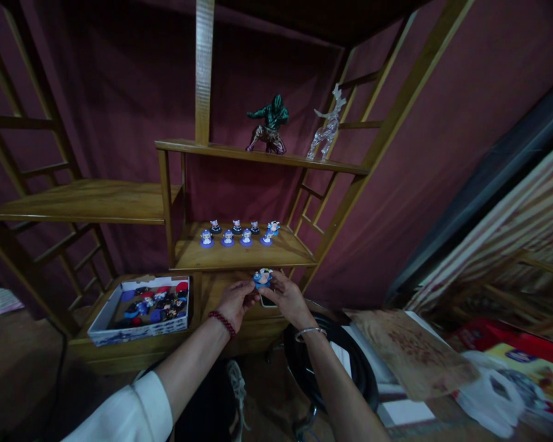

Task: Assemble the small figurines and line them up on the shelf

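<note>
Between both hands, in front of the small shelf, is a little blue figurine (262, 279) with a pale and dark upper part. My left hand (237, 301) pinches it from the left, and my right hand (288, 299) grips it from the right. On the wooden shelf (239, 259) beyond stand several small figurines in two rows. White-and-purple ones (228, 238) form the front row; dark ones (236, 226) and a blue one (273, 228) are behind. To the left, an open cardboard box (138, 334) holds several more figurines in red, black and blue.
On the higher shelf board (230, 151) stand a green crouching statue (270, 126) and a clear deer figure (325, 129). A round black stool (366, 383) is below my right arm. Flat cardboard (410, 350) and a white plastic bag (488, 393) lie at right.
</note>
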{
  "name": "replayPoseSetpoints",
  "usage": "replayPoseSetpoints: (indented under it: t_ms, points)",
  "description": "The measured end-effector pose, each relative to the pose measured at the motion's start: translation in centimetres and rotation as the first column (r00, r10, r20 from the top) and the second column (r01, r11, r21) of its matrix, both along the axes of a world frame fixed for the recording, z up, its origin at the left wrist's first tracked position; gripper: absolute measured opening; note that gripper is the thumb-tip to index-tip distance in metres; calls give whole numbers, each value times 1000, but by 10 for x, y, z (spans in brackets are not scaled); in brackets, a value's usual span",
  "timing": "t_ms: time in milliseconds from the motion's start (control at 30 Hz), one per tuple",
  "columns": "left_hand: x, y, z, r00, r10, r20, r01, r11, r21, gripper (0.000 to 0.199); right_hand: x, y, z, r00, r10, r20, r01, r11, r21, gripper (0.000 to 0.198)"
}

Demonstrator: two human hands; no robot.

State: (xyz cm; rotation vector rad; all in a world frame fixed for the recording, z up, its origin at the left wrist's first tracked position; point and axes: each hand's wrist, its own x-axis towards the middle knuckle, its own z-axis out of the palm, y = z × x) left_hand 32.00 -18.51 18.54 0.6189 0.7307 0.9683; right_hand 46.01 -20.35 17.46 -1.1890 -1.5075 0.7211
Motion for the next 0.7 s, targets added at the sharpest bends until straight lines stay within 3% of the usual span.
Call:
replayPoseSetpoints:
  t_ms: [300, 700]
  points:
    - [19, 6, 7, 995, 8, -96, 0, 997, 79, 0, 18, 9, 0, 999, -19, -43, 19, 1000, 8, 32]
    - [52, 14, 22, 942, 34, -334, 85, 938, 335, 23, 44, 20, 17, 993, -104, -62, 105, 994, 14, 31]
